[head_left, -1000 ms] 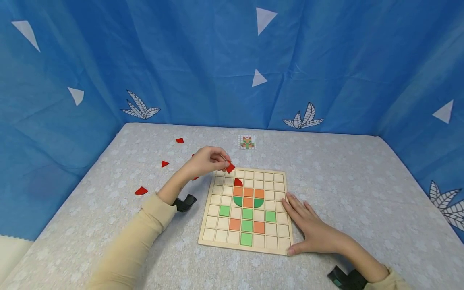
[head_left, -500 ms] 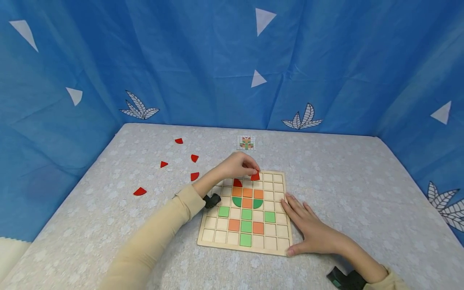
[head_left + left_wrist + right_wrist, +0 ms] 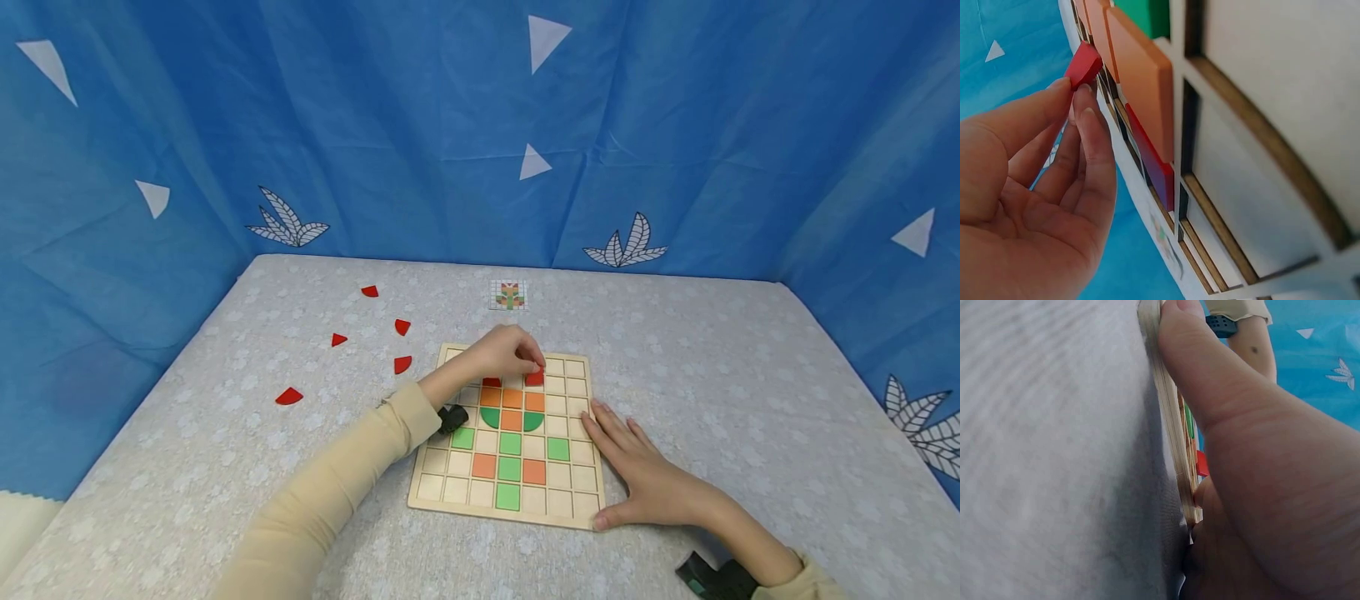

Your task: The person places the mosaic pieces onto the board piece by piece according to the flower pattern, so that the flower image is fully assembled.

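My left hand (image 3: 504,352) is over the far part of a wooden grid board (image 3: 559,501). Between thumb and fingertips it pinches a red quarter-circle tile (image 3: 1087,62), just above the far orange tiles (image 3: 1141,75). Another red tile (image 3: 1150,159) lies in a cell beside the orange ones, partly hidden by this hand in the head view. My right hand (image 3: 647,477) rests along the board's right edge, fingers spread, its thumb (image 3: 1191,353) against the near corner. Green tiles (image 3: 509,444) and more orange ones sit in the board's middle cells.
Several loose red tiles (image 3: 289,396) lie scattered on the patterned tablecloth (image 3: 187,450) left of the board. Behind the board lies a small pattern card (image 3: 508,295). A blue curtain (image 3: 420,125) hangs around the table's back and sides.
My left hand has moved right across the board with the red tile, from its far left corner, then slightly down and nearer. My right hand has stayed in place.
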Motion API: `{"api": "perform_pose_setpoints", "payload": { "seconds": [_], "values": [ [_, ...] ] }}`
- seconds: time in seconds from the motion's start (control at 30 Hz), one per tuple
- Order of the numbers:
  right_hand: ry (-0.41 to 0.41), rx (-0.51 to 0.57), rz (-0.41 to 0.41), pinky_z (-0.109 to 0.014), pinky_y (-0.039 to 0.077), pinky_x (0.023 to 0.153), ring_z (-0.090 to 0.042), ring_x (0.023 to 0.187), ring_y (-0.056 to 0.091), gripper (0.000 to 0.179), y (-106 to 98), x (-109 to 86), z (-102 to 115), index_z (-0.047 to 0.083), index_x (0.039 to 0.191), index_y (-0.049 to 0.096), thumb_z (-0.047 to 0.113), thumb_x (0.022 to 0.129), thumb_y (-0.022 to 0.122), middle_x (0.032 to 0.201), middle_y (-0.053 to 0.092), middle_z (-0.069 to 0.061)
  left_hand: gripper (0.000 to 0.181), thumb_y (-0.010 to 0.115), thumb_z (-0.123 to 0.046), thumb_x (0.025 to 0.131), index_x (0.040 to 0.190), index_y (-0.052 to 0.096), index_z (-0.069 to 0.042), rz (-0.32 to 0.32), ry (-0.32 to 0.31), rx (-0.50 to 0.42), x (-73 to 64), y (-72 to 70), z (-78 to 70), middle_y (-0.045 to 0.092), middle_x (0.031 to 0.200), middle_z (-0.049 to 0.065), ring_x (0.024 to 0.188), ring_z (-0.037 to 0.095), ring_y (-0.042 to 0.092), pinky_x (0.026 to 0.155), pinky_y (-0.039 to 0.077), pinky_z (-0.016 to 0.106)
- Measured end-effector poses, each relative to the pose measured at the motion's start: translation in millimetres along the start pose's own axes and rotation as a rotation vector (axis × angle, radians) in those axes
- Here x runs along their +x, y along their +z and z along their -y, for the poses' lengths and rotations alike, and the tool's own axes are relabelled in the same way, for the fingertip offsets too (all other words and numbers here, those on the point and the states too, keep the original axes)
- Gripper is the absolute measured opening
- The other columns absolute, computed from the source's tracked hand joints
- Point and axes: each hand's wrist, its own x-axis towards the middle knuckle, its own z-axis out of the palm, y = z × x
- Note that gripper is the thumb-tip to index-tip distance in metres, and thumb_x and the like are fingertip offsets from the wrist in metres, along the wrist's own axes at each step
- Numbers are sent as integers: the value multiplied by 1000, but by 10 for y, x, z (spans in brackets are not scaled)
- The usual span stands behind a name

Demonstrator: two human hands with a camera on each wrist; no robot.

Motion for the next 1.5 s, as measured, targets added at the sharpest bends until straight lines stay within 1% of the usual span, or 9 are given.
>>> {"api": "perform_pose_setpoints", "payload": {
  "seconds": [0.3, 0.53, 0.67, 0.8, 0.97, 1.2, 1.3, 1.43, 1.5],
  "values": [
    [1, 2, 2, -33, -12, 105, -31, 139, -4, 119, 2, -10, -2, 5, 150, 6, 61, 68, 72, 153, -4, -18, 8, 68, -3, 85, 88, 74, -8, 26, -54, 17, -17, 32, -35, 66, 79, -4, 75, 9, 59, 69, 47, 22],
    [5, 5, 4, -32, -12, 105, -31, 139, -3, 119, -4, -9, -1, 7, 150, 6, 61, 68, 72, 154, -4, -17, 9, 69, -1, 84, 80, 73, -8, 33, -14, 62, -31, 43, -48, 65, 73, -4, 70, 9, 58, 67, 46, 23],
    [2, 9, 4, -32, -12, 105, -31, 139, -3, 119, -7, -6, 0, 6, 150, 6, 60, 68, 72, 154, -4, -17, 5, 71, -4, 83, 85, 72, -8, 39, 26, 100, -34, 50, -52, 63, 73, -5, 70, 8, 57, 65, 45, 21],
    [-1, 8, 6, -31, -13, 105, -31, 139, -3, 118, -6, -5, -6, 6, 150, 6, 60, 69, 72, 154, -4, -17, 9, 74, -8, 81, 90, 71, -8, 63, 59, 105, -35, 52, -49, 61, 74, -4, 70, 9, 56, 65, 45, 20],
    [-2, -3, 3, -30, -13, 105, -31, 139, -3, 118, -2, -5, -17, 6, 150, 6, 61, 68, 72, 154, -4, -17, 11, 76, -10, 80, 89, 70, -8, 82, 60, 104, -35, 53, -50, 59, 73, -4, 69, 10, 54, 63, 44, 21],
    [-5, -23, -1, -27, -14, 104, -31, 139, -3, 120, 1, -2, -14, 5, 150, 6, 62, 67, 72, 153, -4, -18, 9, 75, -10, 80, 80, 66, -9, 50, 43, 161, -35, 46, -69, 57, 69, -4, 65, 11, 51, 61, 41, 22],
    [-5, -25, -1, -29, -13, 104, -32, 139, -3, 120, -1, 3, -11, 5, 150, 7, 63, 67, 72, 153, -4, -18, 15, 74, -10, 81, 94, 68, -8, 73, 67, 163, -27, 50, -62, 56, 72, -2, 64, 12, 50, 61, 40, 23],
    [0, -22, 3, -32, -13, 105, -32, 139, -3, 120, -3, 5, -10, 5, 150, 7, 63, 66, 72, 153, -4, -17, 35, 69, -10, 86, 120, 62, -8, 156, 149, 172, 7, 72, -43, 56, 81, -1, 69, 12, 50, 63, 41, 22],
    [5, -19, 7, -32, -13, 105, -31, 139, -3, 120, -3, 4, -9, 6, 150, 7, 63, 67, 72, 154, -4, -17, 36, 68, -11, 87, 123, 61, -8, 186, 186, 187, 26, 86, -46, 55, 84, -1, 72, 11, 49, 65, 41, 22]
  ]
}}
